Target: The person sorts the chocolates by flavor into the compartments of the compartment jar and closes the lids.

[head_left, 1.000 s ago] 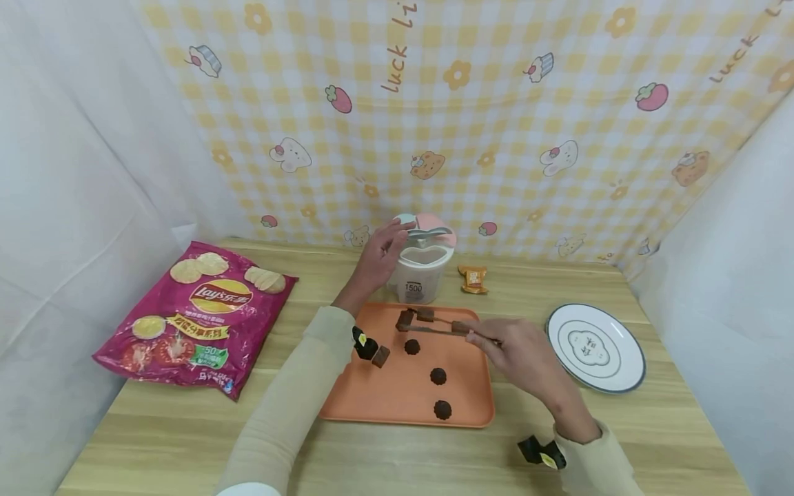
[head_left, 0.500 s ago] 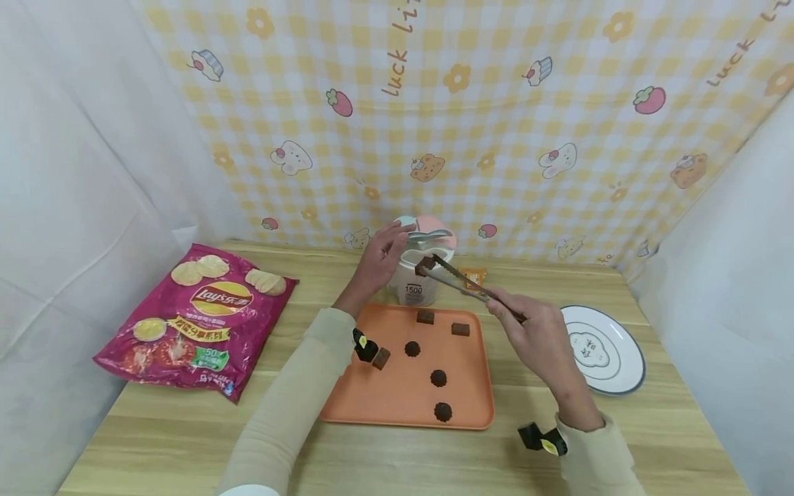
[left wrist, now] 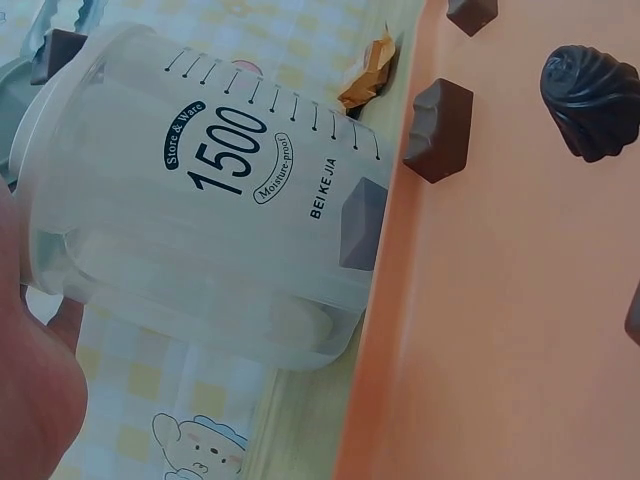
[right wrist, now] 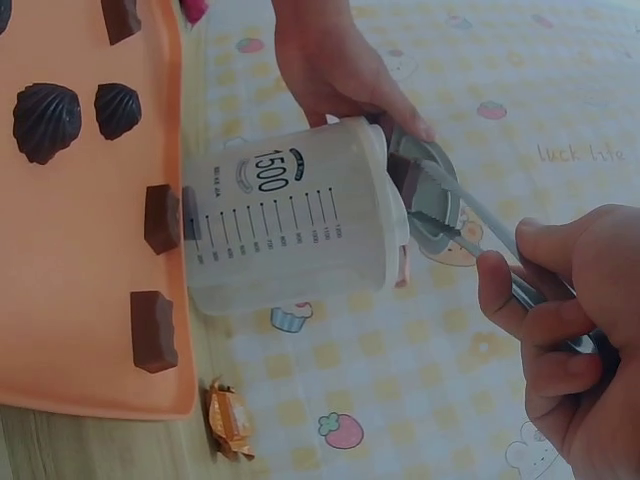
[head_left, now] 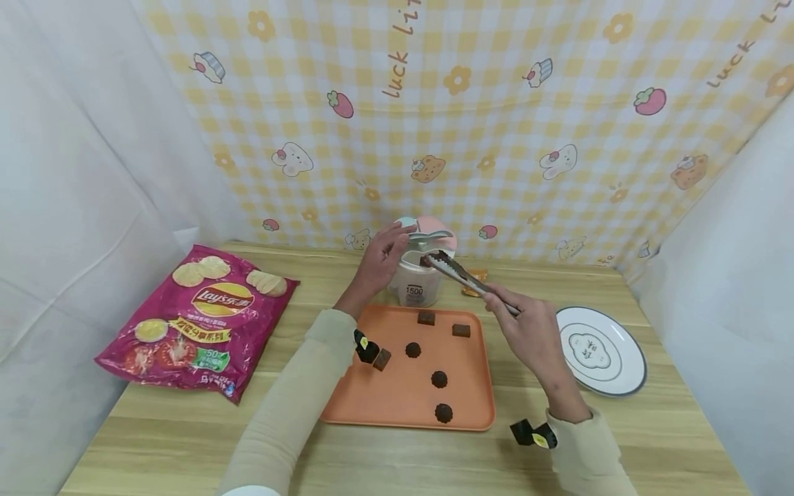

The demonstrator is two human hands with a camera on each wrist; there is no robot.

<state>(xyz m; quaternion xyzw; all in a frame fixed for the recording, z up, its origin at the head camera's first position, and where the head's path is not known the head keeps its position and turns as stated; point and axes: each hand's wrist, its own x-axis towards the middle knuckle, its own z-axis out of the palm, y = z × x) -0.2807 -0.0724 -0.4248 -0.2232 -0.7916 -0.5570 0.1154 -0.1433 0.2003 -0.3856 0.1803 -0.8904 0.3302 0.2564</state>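
Brown chocolate at the canister opening

My left hand, fingers loosely extended, touches the lid. Just right of those fingers stands the canister, the chocolate at its opening by the tips of the tongs. My right hand, fingers curled, grasps the tongs; right of them lies a white plate.

Orng tray, brn chocs, slvr tongs, yel/wht check cloth
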